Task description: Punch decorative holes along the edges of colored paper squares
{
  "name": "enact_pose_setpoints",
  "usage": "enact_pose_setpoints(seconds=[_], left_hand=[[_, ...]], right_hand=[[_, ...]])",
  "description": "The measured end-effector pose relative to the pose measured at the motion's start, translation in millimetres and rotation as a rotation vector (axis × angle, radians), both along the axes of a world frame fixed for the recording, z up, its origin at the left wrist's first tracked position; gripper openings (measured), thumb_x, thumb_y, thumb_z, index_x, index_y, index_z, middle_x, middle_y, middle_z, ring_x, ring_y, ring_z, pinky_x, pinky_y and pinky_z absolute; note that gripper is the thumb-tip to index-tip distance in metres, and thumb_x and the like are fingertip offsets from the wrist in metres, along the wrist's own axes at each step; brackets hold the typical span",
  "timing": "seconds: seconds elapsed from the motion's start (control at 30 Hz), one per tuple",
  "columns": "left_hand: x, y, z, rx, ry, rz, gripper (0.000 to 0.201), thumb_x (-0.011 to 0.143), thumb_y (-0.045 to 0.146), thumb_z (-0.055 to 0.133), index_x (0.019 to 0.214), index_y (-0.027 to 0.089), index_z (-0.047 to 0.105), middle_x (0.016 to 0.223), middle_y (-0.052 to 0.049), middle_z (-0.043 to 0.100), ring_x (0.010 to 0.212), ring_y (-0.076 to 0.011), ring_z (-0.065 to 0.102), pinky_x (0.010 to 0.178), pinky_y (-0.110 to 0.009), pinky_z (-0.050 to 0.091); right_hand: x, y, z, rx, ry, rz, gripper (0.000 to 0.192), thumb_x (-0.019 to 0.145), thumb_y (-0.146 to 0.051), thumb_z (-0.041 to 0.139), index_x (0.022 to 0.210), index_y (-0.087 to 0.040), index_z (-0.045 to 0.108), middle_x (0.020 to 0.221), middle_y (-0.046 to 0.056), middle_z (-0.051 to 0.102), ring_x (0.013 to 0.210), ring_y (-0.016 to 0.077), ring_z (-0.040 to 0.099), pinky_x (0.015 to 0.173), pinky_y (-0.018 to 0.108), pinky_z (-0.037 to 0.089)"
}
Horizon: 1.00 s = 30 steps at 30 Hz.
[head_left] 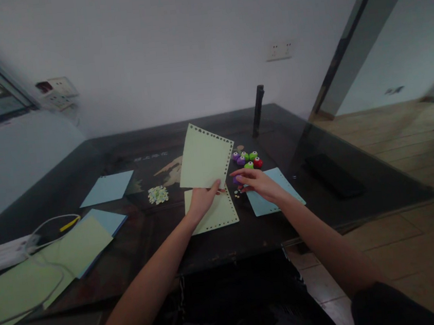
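Observation:
My left hand [202, 198] holds a pale green paper sheet [204, 156] upright by its lower edge; small holes run along the sheet's top and right edges. Under it a second green sheet [218, 215] with punched edges lies flat on the dark table [172, 250]. My right hand [256, 183] rests over a purple punch [236, 180], fingers curled on it, above a light blue sheet [278, 189]. Several small round craft punches [246, 159], purple, green and red, stand just behind the right hand.
A small pile of paper bits [158, 194] lies left of the held sheet. More blue paper [107, 188] and green paper [76, 245] sheets cover the left side with a white cable [45, 224]. A dark upright post [258, 110] stands at the back, a black flat object [332, 175] to the right.

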<state>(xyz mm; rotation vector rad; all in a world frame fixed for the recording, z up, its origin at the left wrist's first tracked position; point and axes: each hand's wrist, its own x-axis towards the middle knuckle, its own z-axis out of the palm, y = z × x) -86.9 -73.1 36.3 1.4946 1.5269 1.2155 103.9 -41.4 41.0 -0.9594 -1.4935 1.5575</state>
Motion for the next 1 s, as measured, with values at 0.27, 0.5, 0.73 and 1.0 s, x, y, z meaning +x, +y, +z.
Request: enact_pose_setpoints(seconds=[0.27, 0.5, 0.73, 1.0], left_hand=[[-4.3, 2.5, 3.2, 0.041, 0.009, 0.026, 0.01, 0.077, 0.023, 0.058, 0.071, 0.015, 0.06, 0.055, -0.003, 0.066, 0.053, -0.0177, 0.064, 0.059, -0.027, 0.052], [-11.3, 7.8, -2.9, 0.075, 0.033, -0.003, 0.016, 0.075, 0.025, 0.058, 0.085, 0.013, 0.057, 0.064, -0.001, 0.064, 0.05, -0.0143, 0.061, 0.051, -0.024, 0.047], [-10.0, 10.4, -7.1, 0.111, -0.137, -0.111, 0.03, 0.077, 0.026, 0.054, 0.104, 0.013, 0.05, 0.076, 0.0, 0.062, 0.052, -0.0108, 0.058, 0.051, -0.024, 0.049], [-7.9, 9.0, -5.7, 0.073, -0.18, -0.16, 0.024, 0.078, 0.024, 0.055, 0.099, 0.014, 0.05, 0.064, 0.003, 0.057, 0.05, -0.0105, 0.056, 0.05, -0.022, 0.047]], right_hand=[[-0.9, 3.2, -4.1, 0.11, -0.034, -0.037, 0.04, 0.062, -0.029, 0.075, 0.099, -0.019, 0.064, 0.076, 0.0, 0.062, 0.063, 0.0125, 0.058, 0.065, 0.032, 0.051], [19.7, 25.8, -2.8, 0.208, -0.109, -0.233, 0.036, 0.065, -0.034, 0.072, 0.094, -0.019, 0.058, 0.086, 0.004, 0.066, 0.068, 0.0168, 0.063, 0.06, 0.031, 0.05], [67.2, 61.5, 0.5, 0.534, -0.64, -0.348, 0.018, 0.066, -0.029, 0.071, 0.081, -0.02, 0.067, 0.084, 0.005, 0.067, 0.078, 0.0214, 0.06, 0.075, 0.037, 0.045], [79.0, 91.1, -22.9, 0.583, -0.887, -0.295, 0.022, 0.069, -0.029, 0.068, 0.088, -0.017, 0.07, 0.086, 0.008, 0.066, 0.076, 0.0205, 0.058, 0.071, 0.032, 0.043]])
